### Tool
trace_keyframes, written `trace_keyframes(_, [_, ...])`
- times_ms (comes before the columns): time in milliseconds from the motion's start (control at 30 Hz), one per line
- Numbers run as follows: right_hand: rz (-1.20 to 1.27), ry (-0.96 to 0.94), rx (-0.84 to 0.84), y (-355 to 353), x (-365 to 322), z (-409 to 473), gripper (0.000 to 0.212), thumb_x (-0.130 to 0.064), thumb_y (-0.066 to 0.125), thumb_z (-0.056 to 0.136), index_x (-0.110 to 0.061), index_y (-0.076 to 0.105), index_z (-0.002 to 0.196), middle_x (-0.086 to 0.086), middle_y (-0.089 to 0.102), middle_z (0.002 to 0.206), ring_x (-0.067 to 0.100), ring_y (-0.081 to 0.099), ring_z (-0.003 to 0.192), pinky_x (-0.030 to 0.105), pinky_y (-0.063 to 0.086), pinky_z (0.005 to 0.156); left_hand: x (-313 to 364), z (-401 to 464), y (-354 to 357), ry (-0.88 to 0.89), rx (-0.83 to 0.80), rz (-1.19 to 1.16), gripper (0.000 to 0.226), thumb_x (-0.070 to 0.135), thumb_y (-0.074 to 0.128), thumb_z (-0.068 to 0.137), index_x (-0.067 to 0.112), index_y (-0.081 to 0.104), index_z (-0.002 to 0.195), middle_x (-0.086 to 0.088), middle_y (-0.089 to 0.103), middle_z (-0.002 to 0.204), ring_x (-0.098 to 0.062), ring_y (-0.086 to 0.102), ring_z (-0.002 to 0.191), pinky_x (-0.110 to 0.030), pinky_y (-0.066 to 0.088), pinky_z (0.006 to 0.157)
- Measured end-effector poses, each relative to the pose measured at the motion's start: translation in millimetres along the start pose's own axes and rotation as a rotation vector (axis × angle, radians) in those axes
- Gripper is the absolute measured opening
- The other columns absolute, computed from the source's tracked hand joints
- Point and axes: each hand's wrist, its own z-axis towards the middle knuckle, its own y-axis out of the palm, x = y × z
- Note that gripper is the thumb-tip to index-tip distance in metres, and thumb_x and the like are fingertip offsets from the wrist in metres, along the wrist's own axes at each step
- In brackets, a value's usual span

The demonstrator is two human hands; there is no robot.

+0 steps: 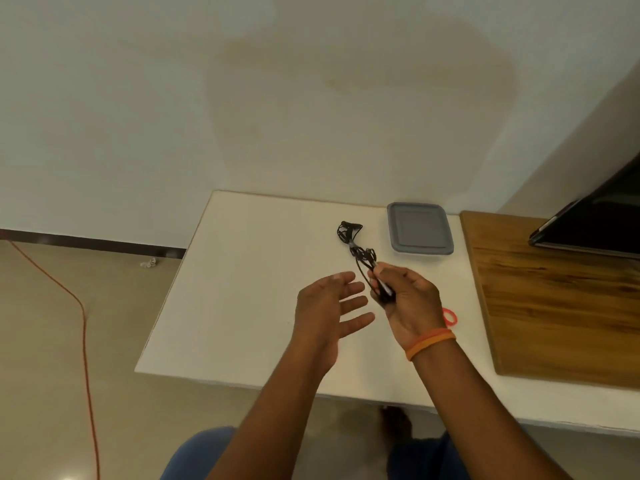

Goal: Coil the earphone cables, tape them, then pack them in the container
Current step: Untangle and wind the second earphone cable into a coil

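Note:
A tangled black earphone cable (356, 244) trails across the white table (242, 306), its far end lying near the container. My right hand (408, 303) grips the near end of that cable just above the table. My left hand (332, 306) hovers beside it, fingers spread and holding nothing. A grey lidded container (419, 227) stands at the back of the table, to the right of the cable. A red tape roll (450, 317) peeks out from behind my right wrist.
A wooden board (561, 306) lies on the right part of the table, with a dark laptop-like device (595, 220) on its far end. An orange cord (83, 323) runs over the floor at the left. The wall stands right behind the table.

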Motion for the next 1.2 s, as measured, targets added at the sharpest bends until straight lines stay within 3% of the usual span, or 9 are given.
trace_keyframes(100, [-0.2,-0.127,0.052,3,4,12,0.007,-0.007,0.071,0.083,-0.01,0.073,0.077,0.013,0.068,0.075,0.02,0.061,0.063,0.028,0.055,0.062,-5,5,1,0.136,0.035,0.167,0.023,0.031,0.058,0.097,0.015,0.074,0.104,-0.003,0.072,0.091,-0.019,0.07,0.083,-0.032,0.061,0.066])
trace_keyframes(200, [-0.317,-0.211,0.069,3,10,17,0.009,-0.01,0.072,0.081,-0.016,0.074,0.074,0.007,0.069,0.068,0.018,0.063,0.06,0.027,0.057,0.061,-9,7,1,0.253,0.008,0.24,0.012,0.022,0.067,0.091,0.017,0.076,0.096,-0.003,0.075,0.082,-0.02,0.073,0.077,-0.031,0.061,0.065])
trace_keyframes(367, [-0.409,-0.301,-0.043,8,17,16,0.012,-0.007,0.071,0.082,-0.017,0.075,0.078,-0.004,0.072,0.07,0.011,0.069,0.07,0.018,0.055,0.061,-12,15,-6,0.266,0.083,0.193,0.014,0.017,0.072,0.087,0.008,0.075,0.097,-0.01,0.076,0.08,-0.022,0.073,0.073,-0.032,0.061,0.066])
trace_keyframes(567, [-0.415,-0.326,-0.154,9,21,17,0.009,-0.009,0.07,0.085,-0.013,0.076,0.089,-0.006,0.075,0.08,0.013,0.071,0.081,0.02,0.057,0.069,-9,22,-13,0.262,0.137,0.139,0.014,0.02,0.076,0.084,0.009,0.075,0.093,-0.009,0.075,0.077,-0.021,0.072,0.067,-0.03,0.06,0.063])
trace_keyframes(700, [-0.318,-0.213,-0.264,9,20,18,0.016,-0.008,0.068,0.085,-0.004,0.074,0.1,0.003,0.076,0.087,0.021,0.072,0.083,0.028,0.059,0.072,-5,25,-20,0.188,0.117,0.056,0.017,0.02,0.079,0.079,0.007,0.075,0.088,-0.014,0.074,0.084,-0.022,0.072,0.073,-0.027,0.057,0.065])
trace_keyframes(833, [-0.252,-0.1,-0.393,8,18,17,0.032,-0.02,0.067,0.077,-0.001,0.071,0.104,0.01,0.074,0.087,0.022,0.071,0.077,0.027,0.057,0.069,-2,28,-27,0.066,0.062,-0.024,0.034,0.027,0.079,0.072,0.004,0.073,0.097,-0.013,0.075,0.088,-0.021,0.071,0.081,-0.028,0.058,0.067])
trace_keyframes(1000, [-0.126,0.045,-0.436,6,17,18,0.028,-0.015,0.066,0.076,0.003,0.068,0.097,0.012,0.068,0.076,0.02,0.064,0.067,0.026,0.055,0.064,0,30,-30,-0.079,-0.192,-0.021,0.037,0.033,0.067,0.082,0.014,0.073,0.112,-0.009,0.072,0.097,-0.022,0.068,0.102,-0.049,0.057,0.089])
trace_keyframes(1100, [-0.022,0.217,-0.444,3,12,18,0.018,-0.009,0.065,0.073,0.002,0.066,0.087,0.013,0.064,0.071,0.019,0.063,0.062,0.025,0.055,0.057,0,30,-30,-0.053,-0.283,-0.002,0.039,0.03,0.066,0.083,0.016,0.071,0.119,-0.001,0.072,0.092,-0.02,0.067,0.103,-0.051,0.054,0.093])
trace_keyframes(1200, [0.036,0.302,-0.427,1,9,16,0.011,-0.006,0.065,0.071,0.0,0.065,0.081,0.012,0.065,0.068,0.018,0.064,0.061,0.025,0.055,0.055,-2,30,-26,0.01,-0.263,0.012,0.036,0.026,0.065,0.084,0.015,0.071,0.117,0.0,0.074,0.101,-0.02,0.067,0.107,-0.047,0.055,0.093])
